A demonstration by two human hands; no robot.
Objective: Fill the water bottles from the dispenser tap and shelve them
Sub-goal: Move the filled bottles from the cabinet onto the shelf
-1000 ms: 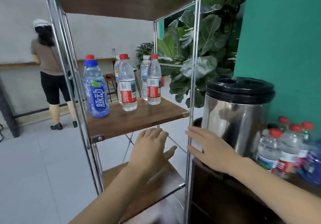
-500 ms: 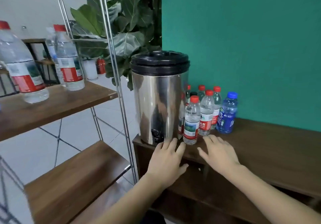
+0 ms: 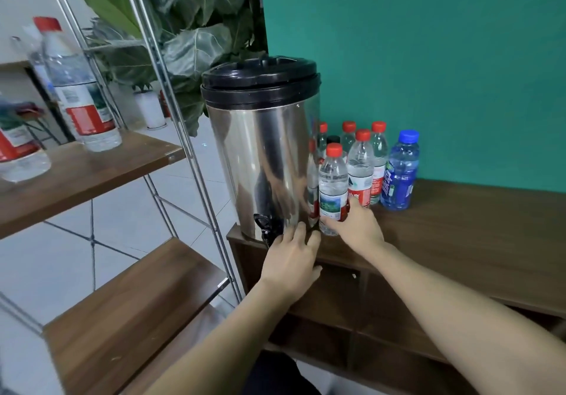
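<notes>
Since half a second earlier, the right hand (image 3: pixel 355 226) had left the bare cabinet top and reached the nearest red-capped bottle (image 3: pixel 333 189), its fingers curled round the lower part below the label; the left hand (image 3: pixel 292 260) had edged closer to the tap (image 3: pixel 264 224).

Head view: that bottle stood upright on the wooden cabinet (image 3: pixel 459 235), just beside the steel dispenser (image 3: pixel 260 149), at the front of a cluster of other red-capped bottles (image 3: pixel 364 165) and a blue bottle (image 3: pixel 399 171) against the green wall (image 3: pixel 428 57). The left hand lay with fingers straight and close together, tips at the foot of the dispenser right of the tap, holding nothing. On the left, filled bottles (image 3: pixel 82 88) stood on the upper board of the metal-framed shelf (image 3: pixel 92 168); a lower board showed beneath it. A leafy plant (image 3: pixel 190 27) rose behind the shelf frame
</notes>
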